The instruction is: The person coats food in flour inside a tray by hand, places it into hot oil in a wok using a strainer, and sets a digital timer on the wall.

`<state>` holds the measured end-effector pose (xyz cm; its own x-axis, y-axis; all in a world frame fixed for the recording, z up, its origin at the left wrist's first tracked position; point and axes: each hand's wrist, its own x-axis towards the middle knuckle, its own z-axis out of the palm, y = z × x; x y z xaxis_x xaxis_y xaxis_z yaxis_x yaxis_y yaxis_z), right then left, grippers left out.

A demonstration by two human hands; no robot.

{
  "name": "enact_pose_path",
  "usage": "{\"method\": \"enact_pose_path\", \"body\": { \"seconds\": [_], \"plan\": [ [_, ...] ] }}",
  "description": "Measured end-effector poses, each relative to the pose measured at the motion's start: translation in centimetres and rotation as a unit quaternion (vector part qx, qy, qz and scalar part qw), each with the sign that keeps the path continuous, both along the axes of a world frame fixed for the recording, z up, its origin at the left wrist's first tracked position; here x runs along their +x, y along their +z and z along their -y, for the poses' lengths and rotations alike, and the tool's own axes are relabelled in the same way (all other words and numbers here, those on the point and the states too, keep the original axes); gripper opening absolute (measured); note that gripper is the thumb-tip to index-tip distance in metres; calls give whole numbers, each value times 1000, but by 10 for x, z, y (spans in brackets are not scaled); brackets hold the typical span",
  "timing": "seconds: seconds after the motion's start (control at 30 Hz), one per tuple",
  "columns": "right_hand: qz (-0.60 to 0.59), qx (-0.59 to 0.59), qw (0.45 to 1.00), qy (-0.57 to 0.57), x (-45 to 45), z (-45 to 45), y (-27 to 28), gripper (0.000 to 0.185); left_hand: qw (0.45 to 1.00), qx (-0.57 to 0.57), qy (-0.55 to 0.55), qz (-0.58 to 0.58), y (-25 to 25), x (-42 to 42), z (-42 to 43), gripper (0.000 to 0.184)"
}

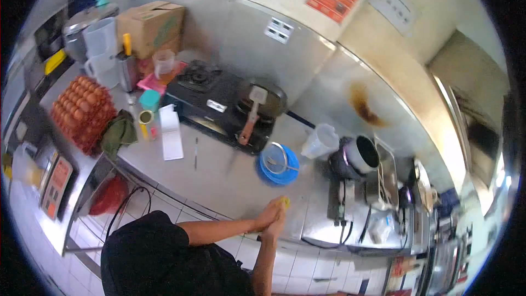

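My left hand point(266, 215) and my right hand point(278, 222) are pressed together over the front part of the steel counter point(224, 183). A small yellow thing point(285, 202) pokes out at their fingertips, and both hands look closed around it. Its kind is too small and blurred to make out. Just beyond my hands sits a blue bowl point(278, 177), with a strainer point(275, 157) and a fork-like utensil in it.
Behind are a black stove point(189, 111) and a frying pan point(272, 96) with a spatula point(253, 115) across it. Stacked egg trays point(82, 114) stand at left, near a scale point(57, 186). At right are a clear jug point(320, 141), a dark pot point(350, 159) and a sink.
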<state>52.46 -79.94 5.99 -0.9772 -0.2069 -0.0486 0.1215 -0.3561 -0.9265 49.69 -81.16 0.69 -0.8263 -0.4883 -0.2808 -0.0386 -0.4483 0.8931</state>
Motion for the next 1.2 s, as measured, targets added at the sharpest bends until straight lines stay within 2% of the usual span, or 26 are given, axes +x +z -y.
{"method": "enact_pose_path", "body": {
  "seconds": [0.03,0.07,0.1,0.13,0.17,0.23,0.3,0.33,0.37,0.4,0.43,0.47,0.5,0.53,0.6,0.67,0.7,0.73,0.8,0.83,0.9,0.93,1.0,1.03,1.1,1.2],
  "plan": [
    [13,17,999,30,8,0,16,47,974,-216,-70,-17,-39,-21,23,34],
    [31,26,998,39,13,-5,25,49,891,-423,-156,-53,-61,-33,39,51],
    [43,-50,996,65,8,-11,27,49,953,-207,-214,-46,34,-9,61,46],
    [43,-129,987,87,0,-24,25,48,953,134,-226,-154,-36,-40,56,42],
    [49,-141,989,20,-1,-38,21,48,942,237,-194,-134,57,-16,59,40],
    [31,16,999,6,-7,-58,8,44,907,351,-212,-96,48,-33,58,40],
    [22,173,984,32,-18,-76,-6,39,946,250,-194,-70,19,-54,57,40],
    [21,165,986,5,-24,-91,-18,39,942,243,-221,-67,20,-69,56,40],
    [62,87,993,-46,-18,-104,-33,36,979,64,-181,-67,18,-76,54,41],
    [101,9,991,-92,-10,-119,-48,32,982,-116,-132,-73,15,-79,50,43],
    [117,23,986,-115,-6,-145,-57,30,979,-118,-146,-74,14,-82,45,43],
    [113,19,985,-127,-5,-175,-64,30,915,-375,-145,-25,14,-86,39,47],
    [124,33,980,-151,-3,-206,-72,29,785,-606,-127,23,17,-91,27,53],
    [137,49,974,-174,-1,-239,-79,28,782,-609,-133,17,23,-94,8,53],
    [163,71,954,-240,-1,-310,-90,27,745,-636,-136,-149,36,-97,-45,55],
    [137,210,904,-346,-9,-380,-107,25,750,-601,-202,-189,53,-102,-111,57],
    [109,244,891,-366,-10,-415,-108,25,752,-561,-263,-224,58,-106,-147,59],
    [106,253,889,-367,-14,-448,-107,25,758,-553,-262,-226,58,-113,-184,59],
    [75,346,851,-388,-23,-506,-99,24,715,-567,-307,-271,60,-126,-258,58],
    [69,363,847,-383,-26,-530,-89,23,721,-561,-305,-269,58,-133,-293,58],
    [66,405,844,-346,-42,-580,-82,23,660,-575,-355,-329,61,-162,-363,58],
    [61,430,838,-330,-55,-603,-75,24,662,-573,-349,-334,71,-181,-398,58],
    [53,452,833,-314,-82,-647,-63,24,588,-586,-402,-387,82,-209,-463,58],
    [44,471,829,-297,-96,-667,-57,25,592,-583,-402,-384,85,-223,-495,58],
    [36,485,827,-283,-132,-704,-49,25,514,-643,-384,-418,90,-262,-553,60],
    [25,503,822,-264,-188,-755,-49,25,484,-688,-368,-396,80,-323,-622,61]
  ]
}}
